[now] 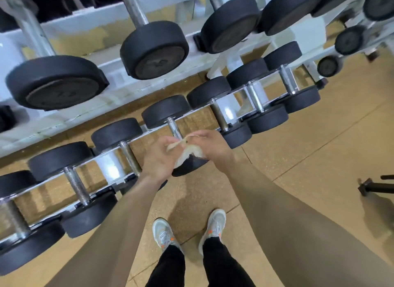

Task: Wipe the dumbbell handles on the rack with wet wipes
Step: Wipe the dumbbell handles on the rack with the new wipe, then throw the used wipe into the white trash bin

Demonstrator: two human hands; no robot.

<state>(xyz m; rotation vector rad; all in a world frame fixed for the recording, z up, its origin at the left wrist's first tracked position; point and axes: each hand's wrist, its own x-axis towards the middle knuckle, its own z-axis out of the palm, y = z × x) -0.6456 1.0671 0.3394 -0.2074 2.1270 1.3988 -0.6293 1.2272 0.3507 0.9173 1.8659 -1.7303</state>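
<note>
Pinching one crumpled wet wipe (186, 153) between them, the fingers of the left hand (157, 157) and the right hand (210, 144) are curled onto its two ends. They seem to be drawing it open, and neither hand holds anything else. The wipe hangs in the air, not yet on metal.

Just beyond the fingertips, and partly under them, lies the nearest handle (175, 130). It is a chrome bar whose long axis runs away from the person and slightly leftward, from the near head beneath the hands to the far head above. Both hands are almost equally near it, with the left hand's fingers perhaps a touch nearer. To wrap it, the wipe would need to go forward and down across the bar.

That bar belongs to the lower tier of the rack (70, 124), where seven dumbbells (130, 158) can be counted, side by side with their handles parallel. The upper tier carries larger ones; four big heads show plainly, but blur and cropping make the full number uncertain.

Below are two shoes (213, 227) on the tan floor (309, 158).
</note>
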